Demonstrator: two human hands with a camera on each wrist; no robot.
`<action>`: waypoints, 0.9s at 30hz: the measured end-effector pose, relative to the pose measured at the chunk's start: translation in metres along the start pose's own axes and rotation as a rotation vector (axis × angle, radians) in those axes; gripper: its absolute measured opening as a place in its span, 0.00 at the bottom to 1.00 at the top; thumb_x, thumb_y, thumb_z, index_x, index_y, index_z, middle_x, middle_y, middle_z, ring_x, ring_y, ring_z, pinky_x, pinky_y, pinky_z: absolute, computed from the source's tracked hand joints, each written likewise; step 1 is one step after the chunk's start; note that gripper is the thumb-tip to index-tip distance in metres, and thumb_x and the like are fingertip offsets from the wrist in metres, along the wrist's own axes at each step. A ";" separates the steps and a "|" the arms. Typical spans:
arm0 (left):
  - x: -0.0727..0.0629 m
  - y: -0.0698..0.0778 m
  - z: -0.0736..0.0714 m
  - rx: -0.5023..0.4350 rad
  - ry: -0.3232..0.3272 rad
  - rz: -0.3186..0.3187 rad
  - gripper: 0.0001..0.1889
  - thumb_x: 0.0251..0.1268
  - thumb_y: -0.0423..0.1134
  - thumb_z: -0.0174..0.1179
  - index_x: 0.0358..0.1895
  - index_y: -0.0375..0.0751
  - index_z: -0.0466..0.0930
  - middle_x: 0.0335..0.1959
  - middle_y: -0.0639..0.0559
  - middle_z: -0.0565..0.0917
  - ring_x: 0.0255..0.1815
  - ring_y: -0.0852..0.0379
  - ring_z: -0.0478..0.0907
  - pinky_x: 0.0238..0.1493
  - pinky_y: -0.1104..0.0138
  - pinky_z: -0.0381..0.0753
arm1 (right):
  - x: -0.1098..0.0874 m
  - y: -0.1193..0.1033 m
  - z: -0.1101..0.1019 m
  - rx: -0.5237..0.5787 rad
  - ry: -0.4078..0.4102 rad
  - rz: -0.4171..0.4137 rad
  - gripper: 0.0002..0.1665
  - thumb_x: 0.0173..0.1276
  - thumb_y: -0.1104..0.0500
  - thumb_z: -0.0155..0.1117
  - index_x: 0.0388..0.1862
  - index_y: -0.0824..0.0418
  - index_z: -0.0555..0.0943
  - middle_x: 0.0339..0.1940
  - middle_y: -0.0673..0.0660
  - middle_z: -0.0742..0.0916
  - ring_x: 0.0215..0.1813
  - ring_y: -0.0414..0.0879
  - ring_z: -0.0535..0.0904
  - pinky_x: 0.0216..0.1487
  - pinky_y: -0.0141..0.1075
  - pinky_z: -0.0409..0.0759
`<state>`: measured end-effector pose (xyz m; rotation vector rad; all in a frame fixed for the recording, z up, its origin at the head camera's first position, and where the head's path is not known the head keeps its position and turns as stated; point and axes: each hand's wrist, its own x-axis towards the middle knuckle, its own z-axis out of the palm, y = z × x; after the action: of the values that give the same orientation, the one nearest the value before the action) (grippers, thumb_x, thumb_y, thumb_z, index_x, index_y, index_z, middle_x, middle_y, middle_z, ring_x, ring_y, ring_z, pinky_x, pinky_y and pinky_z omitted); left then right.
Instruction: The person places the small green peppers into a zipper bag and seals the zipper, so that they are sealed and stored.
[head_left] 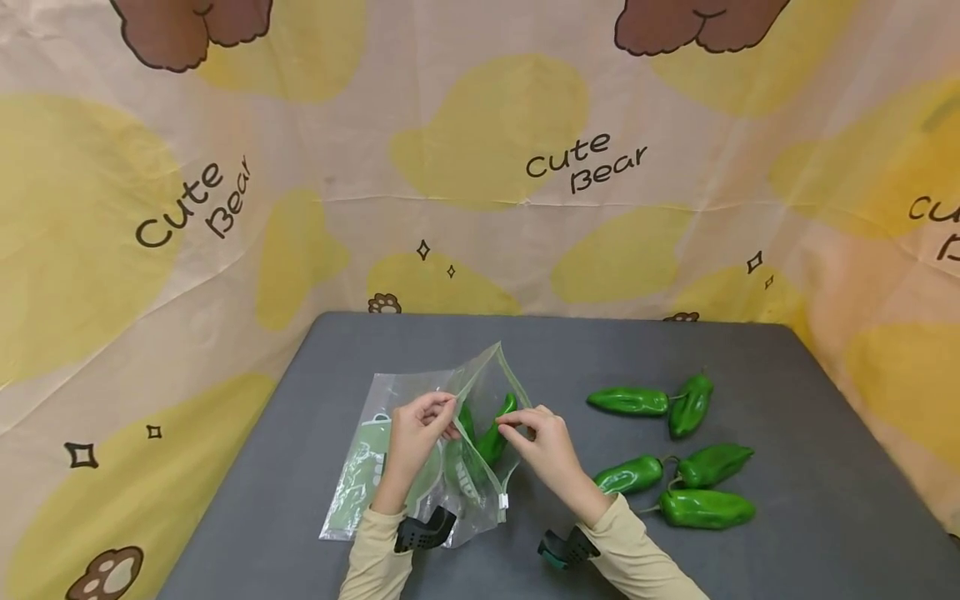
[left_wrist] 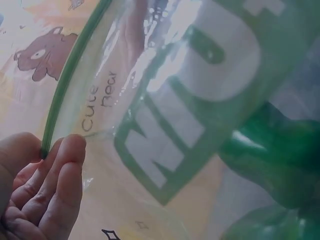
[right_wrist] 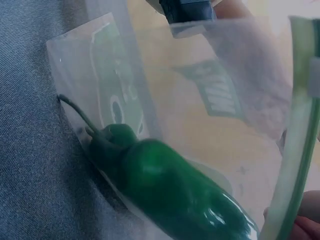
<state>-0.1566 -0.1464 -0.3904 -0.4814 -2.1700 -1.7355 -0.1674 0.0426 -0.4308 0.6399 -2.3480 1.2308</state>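
Now the bag (head_left: 465, 483), mouth running far to near, is stretched between left hand (head_left: 420, 429) and right hand (head_left: 546, 437), an edge pinched by each; nearer the right, loose peppers (head_left: 707, 509) are spread on the desk (head_left: 787, 400).

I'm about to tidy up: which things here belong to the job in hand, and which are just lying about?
Likely part of the job:
zip bag, its rim pinched by the left fingers and right fingers
peppers inside it
five loose peppers at right, probably

Probably lying about, or just setting:
flat plastic at left, unheld
patterned cloth behind
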 end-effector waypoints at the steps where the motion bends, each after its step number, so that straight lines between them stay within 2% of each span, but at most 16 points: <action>1: 0.000 0.000 0.000 0.004 0.002 -0.003 0.05 0.59 0.23 0.54 0.34 0.21 0.77 0.17 0.38 0.79 0.14 0.48 0.77 0.18 0.63 0.80 | -0.001 0.000 -0.001 0.005 -0.005 0.011 0.05 0.52 0.64 0.69 0.30 0.57 0.85 0.25 0.44 0.83 0.21 0.37 0.61 0.19 0.28 0.63; 4: -0.001 0.000 0.000 -0.026 0.018 -0.034 0.05 0.59 0.23 0.53 0.34 0.21 0.76 0.17 0.37 0.79 0.14 0.50 0.77 0.19 0.63 0.80 | -0.003 0.002 -0.004 0.028 0.004 0.025 0.06 0.53 0.65 0.68 0.31 0.57 0.85 0.25 0.42 0.82 0.22 0.37 0.63 0.20 0.29 0.64; 9: -0.002 0.001 -0.003 -0.148 0.079 -0.145 0.07 0.60 0.23 0.52 0.37 0.18 0.75 0.20 0.33 0.79 0.15 0.57 0.77 0.20 0.64 0.80 | -0.007 0.008 -0.015 0.126 0.064 -0.016 0.08 0.53 0.70 0.66 0.32 0.60 0.83 0.26 0.46 0.81 0.21 0.39 0.65 0.18 0.28 0.63; 14: 0.000 -0.001 -0.005 -0.182 0.112 -0.148 0.07 0.60 0.22 0.52 0.37 0.17 0.74 0.21 0.31 0.78 0.15 0.58 0.77 0.19 0.65 0.80 | -0.008 0.020 -0.028 0.154 0.072 0.006 0.10 0.52 0.74 0.64 0.33 0.64 0.82 0.27 0.58 0.82 0.20 0.43 0.65 0.16 0.30 0.62; 16: -0.001 -0.003 -0.005 -0.172 0.102 -0.135 0.06 0.60 0.22 0.52 0.36 0.17 0.74 0.20 0.32 0.78 0.15 0.57 0.77 0.20 0.65 0.80 | -0.010 0.026 -0.034 0.131 0.059 0.020 0.10 0.53 0.73 0.64 0.33 0.62 0.82 0.27 0.57 0.82 0.20 0.42 0.65 0.16 0.30 0.62; 19: -0.004 -0.005 -0.004 -0.086 0.082 -0.133 0.06 0.59 0.24 0.54 0.36 0.22 0.76 0.18 0.40 0.79 0.15 0.57 0.78 0.20 0.66 0.80 | -0.014 0.036 -0.044 0.100 0.048 0.030 0.11 0.54 0.72 0.65 0.33 0.59 0.82 0.27 0.52 0.82 0.20 0.39 0.65 0.17 0.29 0.64; 22: -0.006 -0.001 -0.002 0.004 0.067 -0.119 0.06 0.59 0.26 0.55 0.37 0.25 0.78 0.18 0.44 0.80 0.16 0.55 0.78 0.21 0.65 0.80 | -0.018 0.044 -0.054 0.066 0.052 0.041 0.10 0.54 0.70 0.65 0.32 0.57 0.82 0.27 0.47 0.81 0.20 0.38 0.66 0.17 0.29 0.65; 27: -0.004 0.014 0.001 0.021 0.068 -0.117 0.06 0.59 0.24 0.54 0.36 0.22 0.76 0.19 0.39 0.80 0.17 0.48 0.78 0.21 0.63 0.81 | -0.025 0.056 -0.069 0.032 0.049 0.076 0.08 0.55 0.69 0.64 0.32 0.57 0.82 0.26 0.45 0.81 0.19 0.39 0.65 0.16 0.29 0.64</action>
<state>-0.1470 -0.1428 -0.3800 -0.2903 -2.2059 -1.7599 -0.1688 0.1338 -0.4453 0.5290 -2.3359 1.3043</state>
